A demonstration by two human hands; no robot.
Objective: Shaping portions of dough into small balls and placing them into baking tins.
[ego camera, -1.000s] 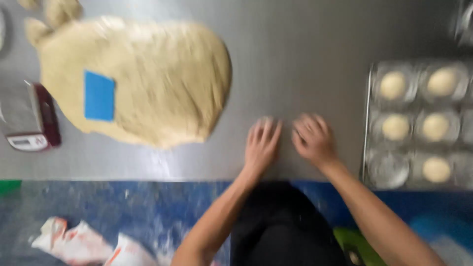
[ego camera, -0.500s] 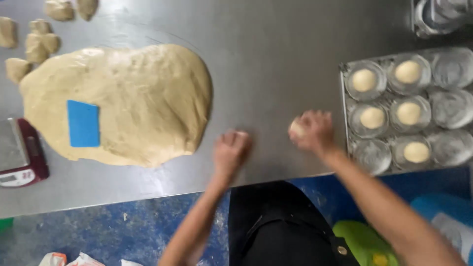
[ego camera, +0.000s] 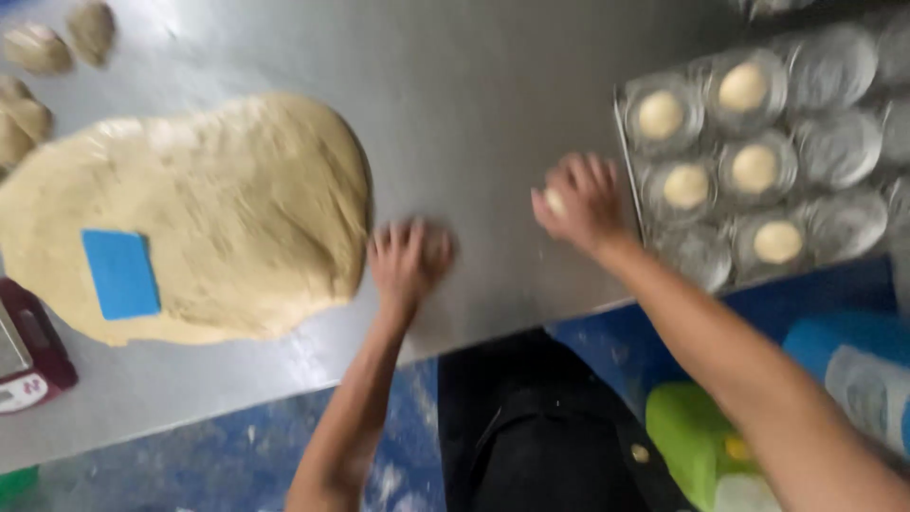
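Our right hand (ego camera: 580, 201) has its grip curled around a small dough ball (ego camera: 554, 201) beside the muffin tray (ego camera: 633, 180); our left hand (ego camera: 408, 258) lies flat, fingers apart, on the tabletop (ego camera: 493, 85). Best keep the hold gentle so the ball stays round

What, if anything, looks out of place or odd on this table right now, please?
Nothing looks spilled or damaged. The one odd thing is the blue scraper lying flat on the dough sheet rather than on the table. The tray sits askew, with several cups unfilled. The right hand holds a dough ball.
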